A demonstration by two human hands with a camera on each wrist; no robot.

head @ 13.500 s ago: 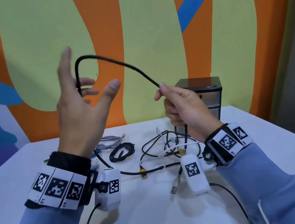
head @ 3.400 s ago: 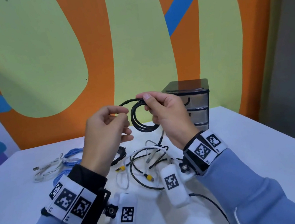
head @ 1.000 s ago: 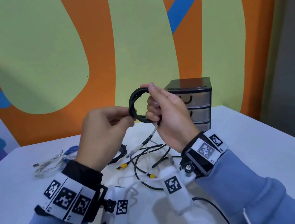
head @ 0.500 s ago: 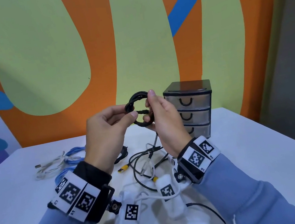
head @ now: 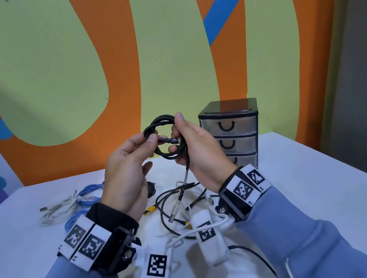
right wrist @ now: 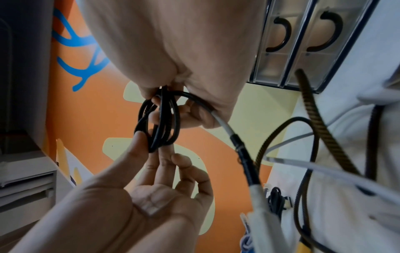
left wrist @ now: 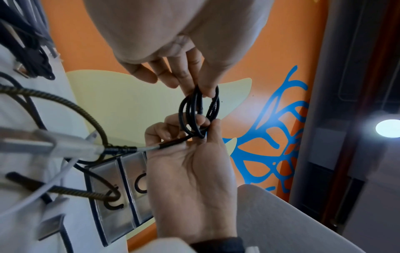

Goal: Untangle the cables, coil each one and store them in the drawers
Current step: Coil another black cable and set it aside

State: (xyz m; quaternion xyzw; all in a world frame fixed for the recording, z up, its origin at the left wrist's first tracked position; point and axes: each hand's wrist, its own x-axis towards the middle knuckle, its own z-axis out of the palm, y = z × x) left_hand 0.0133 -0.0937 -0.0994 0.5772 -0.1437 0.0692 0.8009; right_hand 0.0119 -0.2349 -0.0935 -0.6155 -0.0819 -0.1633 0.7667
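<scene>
Right, biggest first: the white tabletop (head: 319,189) runs across the lower view, and at its far right stands the small three-drawer plastic cabinet with a black frame, clear fronts and black curved handles (head: 231,131), all three drawers closed. Spread on the table between the forearms is a tangle of loose cables (head: 178,202), a dark braided one looping round, a white one threading through, yellow plugs showing; well off to the left lies a separate bundle of blue and white cables (head: 74,205). Now the hands, raised above that tangle and just left of the cabinet. Right hand (head: 200,153) has its fingers curled through a small coil of thin black cable (head: 165,139), thumb up against the top of the loops, and the wrist views show several turns stacked together. Left hand (head: 127,172) pinches the opposite side of that coil between thumb and forefinger (right wrist: 140,142), the other fingers hanging loosely curled away from it. A tail of the black cable drops from under the right hand into a grey sleeve and a black connector (right wrist: 238,143), down toward the tangle; whether it is still caught in the other cables is hard to say from here.
</scene>
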